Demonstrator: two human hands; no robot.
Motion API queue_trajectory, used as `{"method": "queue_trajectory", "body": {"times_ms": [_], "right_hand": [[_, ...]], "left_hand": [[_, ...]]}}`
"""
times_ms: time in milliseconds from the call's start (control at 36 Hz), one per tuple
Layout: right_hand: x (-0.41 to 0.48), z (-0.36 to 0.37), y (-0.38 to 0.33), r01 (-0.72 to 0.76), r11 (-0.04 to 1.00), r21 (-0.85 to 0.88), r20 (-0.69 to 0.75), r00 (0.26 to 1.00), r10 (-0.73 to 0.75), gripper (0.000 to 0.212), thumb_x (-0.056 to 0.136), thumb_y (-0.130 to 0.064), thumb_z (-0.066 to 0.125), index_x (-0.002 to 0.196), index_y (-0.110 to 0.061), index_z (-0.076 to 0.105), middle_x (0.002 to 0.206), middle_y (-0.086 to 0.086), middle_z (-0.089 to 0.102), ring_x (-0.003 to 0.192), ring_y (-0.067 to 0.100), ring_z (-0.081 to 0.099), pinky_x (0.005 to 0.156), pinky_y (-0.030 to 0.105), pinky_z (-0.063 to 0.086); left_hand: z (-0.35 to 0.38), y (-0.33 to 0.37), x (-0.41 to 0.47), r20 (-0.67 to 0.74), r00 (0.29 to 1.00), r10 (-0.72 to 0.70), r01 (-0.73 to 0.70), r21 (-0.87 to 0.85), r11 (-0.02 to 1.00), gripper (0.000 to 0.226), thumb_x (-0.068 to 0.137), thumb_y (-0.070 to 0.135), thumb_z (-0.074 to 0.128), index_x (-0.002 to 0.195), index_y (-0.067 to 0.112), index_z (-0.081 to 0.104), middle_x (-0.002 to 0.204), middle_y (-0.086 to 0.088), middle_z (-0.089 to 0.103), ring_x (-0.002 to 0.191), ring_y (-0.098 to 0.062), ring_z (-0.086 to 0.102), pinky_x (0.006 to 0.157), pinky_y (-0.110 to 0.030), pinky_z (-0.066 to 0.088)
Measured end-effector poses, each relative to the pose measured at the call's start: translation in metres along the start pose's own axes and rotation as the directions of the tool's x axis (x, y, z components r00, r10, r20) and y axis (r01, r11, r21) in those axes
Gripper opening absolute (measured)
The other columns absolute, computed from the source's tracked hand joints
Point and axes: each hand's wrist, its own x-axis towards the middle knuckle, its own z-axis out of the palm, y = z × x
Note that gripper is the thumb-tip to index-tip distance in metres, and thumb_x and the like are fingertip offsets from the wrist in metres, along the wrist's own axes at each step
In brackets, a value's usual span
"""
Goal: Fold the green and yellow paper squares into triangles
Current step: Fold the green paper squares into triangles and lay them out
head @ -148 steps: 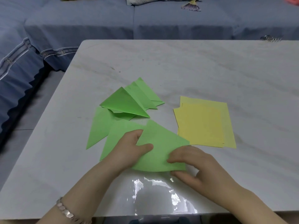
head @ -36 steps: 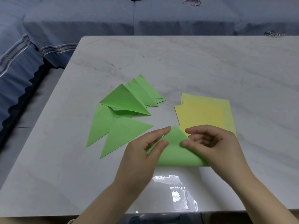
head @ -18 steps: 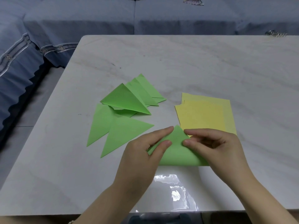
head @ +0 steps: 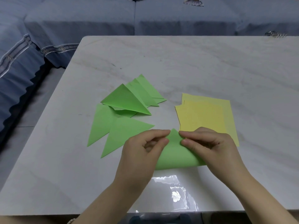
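Green sheet (head: 175, 153) doubled over near table (head: 210, 65) front edge, apex pointing away, bottom fold rounded, not creased flat. Left hand (head: 142, 152) pinches left side of apex between thumb and forefinger; right hand (head: 210, 146) pinches right side the same way. Folded green triangles (head: 126, 110) piled just left and behind, overlapping. Yellow squares (head: 203, 115) stacked flat, unfolded, right hand covering their near edge. Blue sofa (head: 97, 18) behind table.
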Motion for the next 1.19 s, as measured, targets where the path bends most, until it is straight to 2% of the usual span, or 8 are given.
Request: {"method": "queue_trajectory", "body": {"times_ms": [139,278,417,528,667,833,1028,1194], "right_hand": [[0.007,-0.001,0.006,0.007,0.995,-0.102,0.14,0.99,0.008,0.021,0.07,-0.021,0.069,0.075,-0.041,0.072,0.072,-0.008,0.066,0.069,0.003,0.057,0.063,0.008,0.039],[0.02,-0.005,0.004,0.01,0.978,-0.21,0.294,0.954,0.054,0.028,0.074,-0.009,0.073,0.076,-0.037,0.073,0.071,-0.015,0.065,0.069,0.002,0.057,0.065,0.008,0.038],[0.033,-0.003,0.005,0.216,0.836,-0.504,0.439,0.898,0.033,0.018,0.073,-0.023,0.077,0.085,-0.036,0.074,0.061,-0.026,0.059,0.075,-0.002,0.055,0.068,0.01,0.036],[0.034,0.001,0.015,0.349,0.662,-0.663,0.272,0.936,-0.222,0.037,0.068,-0.046,0.066,0.099,-0.026,0.072,0.091,-0.015,0.063,0.092,0.004,0.054,0.098,0.024,0.029],[0.022,0.011,0.033,0.077,0.89,-0.45,-0.077,0.989,-0.125,0.038,0.077,-0.028,0.073,0.112,-0.028,0.06,0.121,-0.012,0.048,0.115,0.0,0.04,0.096,-0.001,0.022],[0.004,0.025,0.07,0.33,0.725,-0.605,0.205,0.944,-0.259,0.042,0.093,-0.045,0.04,0.105,-0.015,0.067,0.121,0.0,0.059,0.118,0.014,0.044,0.099,0.03,0.034],[0.01,0.022,0.081,0.543,0.524,-0.656,0.484,0.836,-0.259,0.053,0.099,-0.04,0.021,0.108,-0.015,0.067,0.122,-0.001,0.061,0.121,0.018,0.044,0.1,0.03,0.029],[0.019,0.025,0.087,0.552,0.4,-0.731,0.514,0.832,-0.209,0.039,0.09,-0.036,0.037,0.103,-0.02,0.07,0.112,-0.01,0.065,0.113,0.018,0.058,0.099,0.032,0.028]], "left_hand": [[-0.006,0.001,0.01,0.02,0.999,-0.042,0.041,0.056,0.998,0.031,0.074,0.003,0.074,0.065,0.031,0.068,0.065,0.014,0.069,0.056,0.0,0.058,0.061,-0.009,0.047],[-0.016,0.003,0.02,0.204,0.973,-0.106,0.051,0.258,0.965,0.027,0.074,0.008,0.075,0.076,0.035,0.067,0.059,0.013,0.061,0.049,0.002,0.05,0.06,-0.009,0.044],[-0.018,0.001,0.024,0.261,0.95,-0.174,0.035,0.464,0.885,0.013,0.074,0.013,0.074,0.07,0.025,0.072,0.05,0.016,0.06,0.053,0.001,0.058,0.06,-0.016,0.047],[-0.017,-0.011,0.027,0.105,0.954,-0.281,0.254,0.217,0.943,0.02,0.076,0.0,0.072,0.064,0.017,0.068,0.046,0.007,0.062,0.044,-0.003,0.059,0.051,-0.017,0.051],[-0.018,-0.033,0.026,-0.107,0.867,-0.487,0.455,-0.227,0.861,0.011,0.078,-0.005,0.068,0.073,0.004,0.067,0.05,-0.002,0.065,0.044,-0.006,0.061,0.047,-0.013,0.05],[-0.014,-0.062,0.027,-0.222,0.808,-0.547,0.495,-0.248,0.833,0.015,0.079,-0.003,0.068,0.068,0.007,0.064,0.046,0.0,0.064,0.042,-0.006,0.06,0.049,-0.014,0.052],[-0.015,-0.068,0.03,-0.232,0.858,-0.459,0.472,0.002,0.881,0.013,0.079,0.0,0.067,0.072,0.01,0.064,0.053,-0.002,0.065,0.049,-0.01,0.063,0.062,-0.026,0.057],[-0.017,-0.067,0.034,-0.205,0.89,-0.406,0.444,0.195,0.875,0.014,0.078,0.003,0.065,0.07,0.014,0.066,0.051,0.002,0.067,0.059,-0.012,0.068,0.075,-0.036,0.057]]}}
